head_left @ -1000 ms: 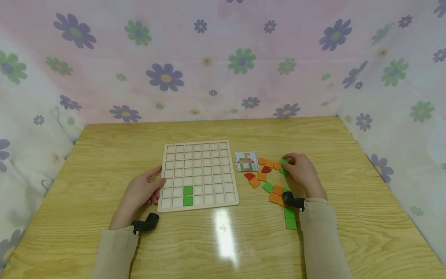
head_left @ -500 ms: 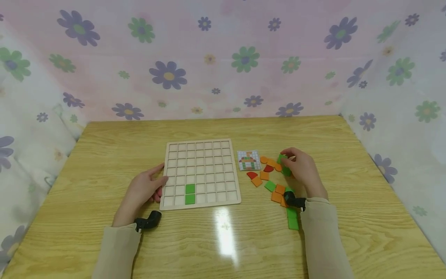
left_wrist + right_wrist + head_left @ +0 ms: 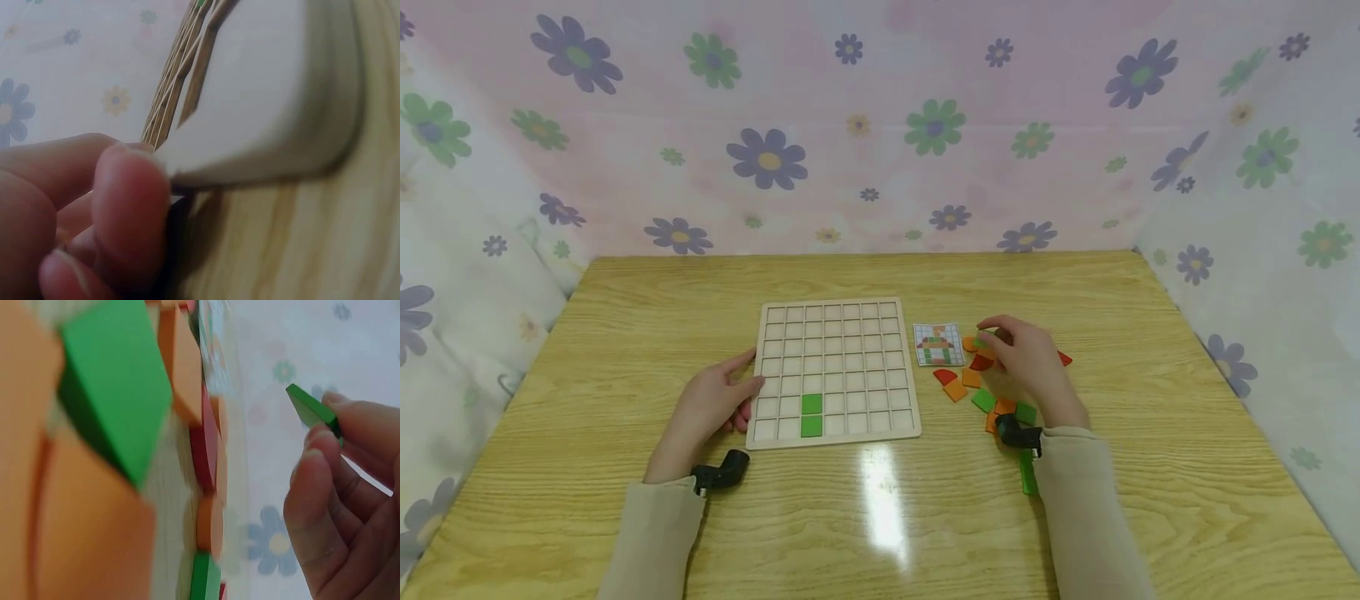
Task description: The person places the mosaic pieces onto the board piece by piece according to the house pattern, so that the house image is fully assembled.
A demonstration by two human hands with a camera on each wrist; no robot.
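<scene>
My right hand (image 3: 1026,362) pinches a green square tile (image 3: 312,407) between thumb and fingers. In the right wrist view that tile is up off the table, above the loose tiles. On the head view it overlaps the orange tiles beside a small printed pattern card (image 3: 938,345). My left hand (image 3: 711,404) holds the left edge of a pale wooden grid board (image 3: 832,442), thumb at the rim and the other fingers curled beside it. Two green square tiles (image 3: 812,414) sit one behind the other in the board's front rows, third column from the left.
Loose tiles lie right of the board: orange squares (image 3: 956,390), red curved pieces (image 3: 945,377), green squares (image 3: 983,401) and an orange round piece (image 3: 209,525). My right wrist and its black camera (image 3: 1018,432) cover some. A floral curtain (image 3: 880,167) stands behind the table.
My right hand has moved left toward the pattern card, carrying a green tile away from the right side of the loose tiles. A red piece now shows behind that hand. My left hand stays at the board.
</scene>
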